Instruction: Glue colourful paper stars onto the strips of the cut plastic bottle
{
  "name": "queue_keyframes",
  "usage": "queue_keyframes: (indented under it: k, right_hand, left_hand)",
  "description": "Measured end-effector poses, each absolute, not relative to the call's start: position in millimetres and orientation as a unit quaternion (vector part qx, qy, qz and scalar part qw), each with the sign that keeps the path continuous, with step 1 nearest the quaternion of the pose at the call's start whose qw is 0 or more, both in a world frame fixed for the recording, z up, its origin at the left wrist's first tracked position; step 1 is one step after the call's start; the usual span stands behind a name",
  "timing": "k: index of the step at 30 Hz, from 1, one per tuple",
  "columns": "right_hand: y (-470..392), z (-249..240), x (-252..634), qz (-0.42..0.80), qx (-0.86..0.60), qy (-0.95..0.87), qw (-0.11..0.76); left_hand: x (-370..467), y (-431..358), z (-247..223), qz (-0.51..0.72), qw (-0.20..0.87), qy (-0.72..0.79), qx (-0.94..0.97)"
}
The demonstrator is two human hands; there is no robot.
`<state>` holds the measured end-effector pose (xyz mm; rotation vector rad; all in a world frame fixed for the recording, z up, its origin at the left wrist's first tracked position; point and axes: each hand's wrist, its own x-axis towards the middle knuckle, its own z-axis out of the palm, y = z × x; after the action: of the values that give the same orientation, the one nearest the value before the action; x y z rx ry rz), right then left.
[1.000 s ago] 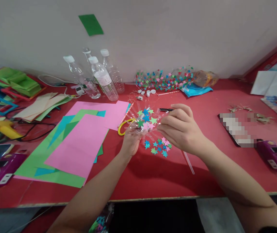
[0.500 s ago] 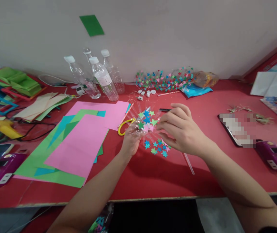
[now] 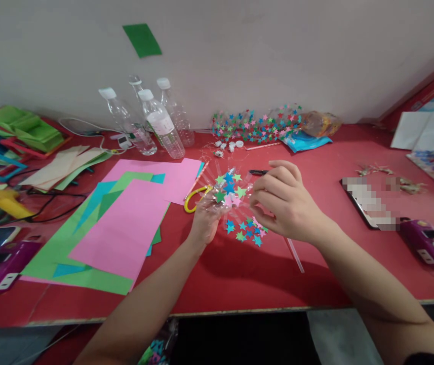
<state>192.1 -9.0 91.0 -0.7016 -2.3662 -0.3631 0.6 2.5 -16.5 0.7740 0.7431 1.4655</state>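
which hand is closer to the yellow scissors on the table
Left. The left hand sits right beside the yellow scissors, just right of their handles; the right hand is farther right.

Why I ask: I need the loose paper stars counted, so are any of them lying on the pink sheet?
No, the loose paper stars lie on the bare red table, apart from the pink sheet.

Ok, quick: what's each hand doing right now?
Left hand: closed on the clear plastic piece covered in coloured paper stars, held from below.
Right hand: fingers curled at that piece's right edge; a firm grip cannot be told.
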Motion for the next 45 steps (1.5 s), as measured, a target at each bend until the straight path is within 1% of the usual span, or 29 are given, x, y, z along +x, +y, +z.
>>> queue_keyframes:
  k: [5,10,13,17,19,25,30,38,45]
  right_hand:
    - [-7.7,88.3,193.3,-0.135,-0.267,-0.9,0.317]
    - [-6.4,89.4,194.0,-0.128,-0.26,-0.903,0.317]
    - [-8.5,94.1,194.8,-0.124,-0.253,-0.897,0.34]
    - [-15.6,97.7,192.8,-0.121,-0.256,-0.872,0.4]
    - [-19.5,96.5,189.5,-0.124,-0.259,-0.866,0.41]
    - [-24.2,85.5,177.9,-0.163,-0.264,-0.859,0.407]
    - [-24.7,77.8,173.1,-0.166,-0.285,-0.848,0.416]
    - [-20.6,70.8,171.5,-0.176,-0.299,-0.847,0.403]
    - [-24.0,74.6,171.2,-0.115,-0.328,-0.858,0.378]
  left_hand:
    - [-0.7,3.1,-22.5,0.634,0.616,0.334,0.326]
    - [1.0,1.7,-14.6,0.638,0.611,0.316,0.347]
    - [2.1,0.2,-9.1,0.63,0.612,0.323,0.353]
    - [2.3,-0.7,-6.4,0.624,0.605,0.34,0.36]
    - [2.5,-1.1,-6.8,0.626,0.604,0.345,0.352]
    - [4.7,-2.3,-6.5,0.637,0.605,0.346,0.329]
    - [7.3,-2.7,-3.1,0.641,0.592,0.36,0.33]
    - [8.7,-2.6,-2.1,0.639,0.597,0.367,0.317]
    - [6.5,-3.2,-3.8,0.636,0.614,0.349,0.309]
